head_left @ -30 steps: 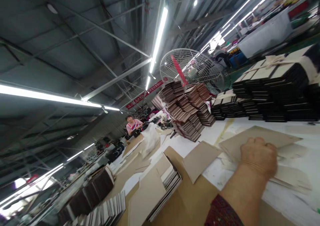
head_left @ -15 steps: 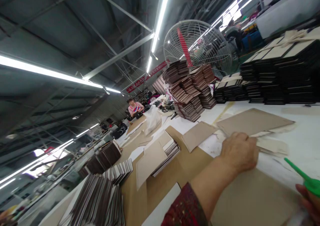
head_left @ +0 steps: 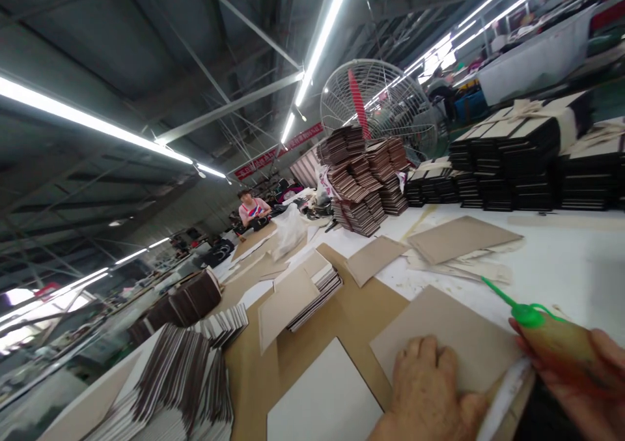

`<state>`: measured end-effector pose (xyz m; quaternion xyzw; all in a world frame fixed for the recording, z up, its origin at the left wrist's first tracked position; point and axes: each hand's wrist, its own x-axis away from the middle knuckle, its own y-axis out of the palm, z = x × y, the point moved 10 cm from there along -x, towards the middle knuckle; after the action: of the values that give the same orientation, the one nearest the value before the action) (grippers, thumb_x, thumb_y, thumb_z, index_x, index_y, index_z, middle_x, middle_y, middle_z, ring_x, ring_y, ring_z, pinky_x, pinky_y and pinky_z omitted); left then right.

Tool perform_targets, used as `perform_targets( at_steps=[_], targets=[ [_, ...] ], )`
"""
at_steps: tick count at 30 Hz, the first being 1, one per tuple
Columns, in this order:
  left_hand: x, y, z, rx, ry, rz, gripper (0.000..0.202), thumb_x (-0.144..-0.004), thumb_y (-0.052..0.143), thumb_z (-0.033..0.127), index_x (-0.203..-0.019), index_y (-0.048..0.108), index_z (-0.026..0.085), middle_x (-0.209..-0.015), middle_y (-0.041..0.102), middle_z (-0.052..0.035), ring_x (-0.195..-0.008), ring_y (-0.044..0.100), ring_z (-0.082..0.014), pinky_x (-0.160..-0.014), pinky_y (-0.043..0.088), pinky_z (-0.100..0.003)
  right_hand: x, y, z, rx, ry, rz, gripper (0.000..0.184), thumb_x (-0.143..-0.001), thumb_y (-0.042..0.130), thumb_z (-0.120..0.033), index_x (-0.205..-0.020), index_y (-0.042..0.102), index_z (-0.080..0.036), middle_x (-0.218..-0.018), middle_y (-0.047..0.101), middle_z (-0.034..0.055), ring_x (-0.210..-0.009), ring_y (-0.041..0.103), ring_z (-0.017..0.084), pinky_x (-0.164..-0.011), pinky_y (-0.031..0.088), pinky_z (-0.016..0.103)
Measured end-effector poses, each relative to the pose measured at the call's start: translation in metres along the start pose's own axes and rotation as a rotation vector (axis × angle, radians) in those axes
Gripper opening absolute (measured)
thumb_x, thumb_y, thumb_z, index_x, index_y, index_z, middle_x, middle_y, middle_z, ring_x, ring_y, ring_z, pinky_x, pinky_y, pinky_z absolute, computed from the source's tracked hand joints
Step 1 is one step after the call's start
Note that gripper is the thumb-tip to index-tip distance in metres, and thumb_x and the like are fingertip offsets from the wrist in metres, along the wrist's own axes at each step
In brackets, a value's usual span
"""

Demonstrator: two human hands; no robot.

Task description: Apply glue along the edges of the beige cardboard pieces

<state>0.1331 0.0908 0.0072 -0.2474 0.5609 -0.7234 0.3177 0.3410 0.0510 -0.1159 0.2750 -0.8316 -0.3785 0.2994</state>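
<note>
My left hand [head_left: 427, 389] lies on a tan board [head_left: 454, 337], fingers spread over its near part and pressing it against the table. In my right hand [head_left: 586, 389] is a squeeze bottle [head_left: 561, 346] with a green cap and a long thin green nozzle; its body looks amber. The bottle is tilted, its tip pointing up and left above the board's far right side. A white board [head_left: 322, 395] with a dark edge lies left of my left hand. Beyond the tan board are another tan piece [head_left: 463, 239] on pale scraps and a smaller tan piece [head_left: 375, 258].
A stack of pale boards [head_left: 317, 291] stands on brown sheeting [head_left: 361, 311]. Rows of dark-edged boards [head_left: 176, 376] are at the lower left. Brown bundles [head_left: 359, 187] and black bundles [head_left: 508, 161] line the far side before a large fan [head_left: 381, 102]. A person [head_left: 254, 210] sits farther off.
My left hand has moved nearer and left, from the scraps onto the tan board. The bottle has come up and left into fuller view. The camera view has shifted slightly.
</note>
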Motion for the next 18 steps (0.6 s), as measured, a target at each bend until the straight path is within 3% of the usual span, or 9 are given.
perform_targets(
  at_steps=[2, 4, 9, 13, 15, 18],
  targets=[
    [0.002, 0.003, -0.002, 0.013, -0.021, 0.022, 0.051, -0.088, 0.045, 0.059, -0.125, 0.055, 0.024, -0.137, 0.050, -0.0082, -0.124, 0.043, -0.0314, -0.106, 0.037, -0.055, 0.017, 0.021, -0.011, 0.016, 0.011, 0.011, 0.032, -0.082, 0.053, -0.021, -0.106, 0.075, -0.021, -0.128, 0.059, 0.0143, -0.087, 0.069, 0.027, -0.059, 0.061, 0.029],
    [0.004, 0.006, -0.004, 0.033, -0.051, 0.031, 0.053, -0.089, 0.043, 0.059, -0.129, 0.053, 0.026, -0.142, 0.048, -0.0075, -0.127, 0.040, -0.0334, -0.106, 0.034, -0.058, 0.025, 0.029, -0.014, -0.019, 0.073, 0.056, 0.032, -0.078, 0.052, -0.016, -0.099, 0.076, -0.021, -0.126, 0.060, 0.0134, -0.083, 0.070, 0.027, -0.056, 0.061, 0.029],
    [0.012, 0.008, -0.005, 0.129, -0.093, 0.030, 0.060, -0.089, 0.041, 0.058, -0.138, 0.047, 0.024, -0.151, 0.038, -0.0078, -0.137, 0.028, -0.0358, -0.114, 0.022, -0.057, 0.026, 0.032, -0.018, -0.072, 0.111, 0.093, 0.030, -0.073, 0.054, -0.011, -0.092, 0.076, -0.020, -0.131, 0.058, 0.0109, -0.076, 0.070, 0.024, -0.057, 0.062, 0.029],
    [0.021, 0.008, -0.005, 0.223, -0.127, 0.028, 0.059, -0.087, 0.048, 0.057, -0.137, 0.050, 0.026, -0.151, 0.039, -0.0044, -0.138, 0.028, -0.0331, -0.117, 0.019, -0.052, 0.022, 0.027, -0.015, -0.057, 0.151, 0.093, 0.029, -0.072, 0.064, -0.019, -0.099, 0.074, -0.020, -0.122, 0.063, 0.0088, -0.081, 0.069, 0.026, -0.061, 0.063, 0.031],
    [0.027, 0.010, -0.005, 0.255, -0.154, 0.022, 0.059, -0.085, 0.051, 0.057, -0.137, 0.050, 0.028, -0.151, 0.039, -0.0017, -0.139, 0.027, -0.0318, -0.118, 0.018, -0.050, 0.017, 0.023, -0.019, -0.030, 0.121, 0.063, 0.029, -0.069, 0.068, -0.023, -0.098, 0.073, -0.020, -0.120, 0.064, 0.0075, -0.082, 0.069, 0.026, -0.065, 0.063, 0.029],
    [0.038, 0.017, -0.008, 0.275, -0.201, 0.020, 0.058, -0.084, 0.054, 0.055, -0.136, 0.052, 0.030, -0.150, 0.042, -0.0001, -0.140, 0.029, -0.0317, -0.117, 0.022, -0.049, 0.007, 0.024, -0.036, 0.072, -0.033, -0.057, 0.030, -0.063, 0.076, -0.030, -0.092, 0.073, -0.022, -0.109, 0.067, 0.0066, -0.087, 0.067, 0.025, -0.068, 0.061, 0.024]
  ],
)
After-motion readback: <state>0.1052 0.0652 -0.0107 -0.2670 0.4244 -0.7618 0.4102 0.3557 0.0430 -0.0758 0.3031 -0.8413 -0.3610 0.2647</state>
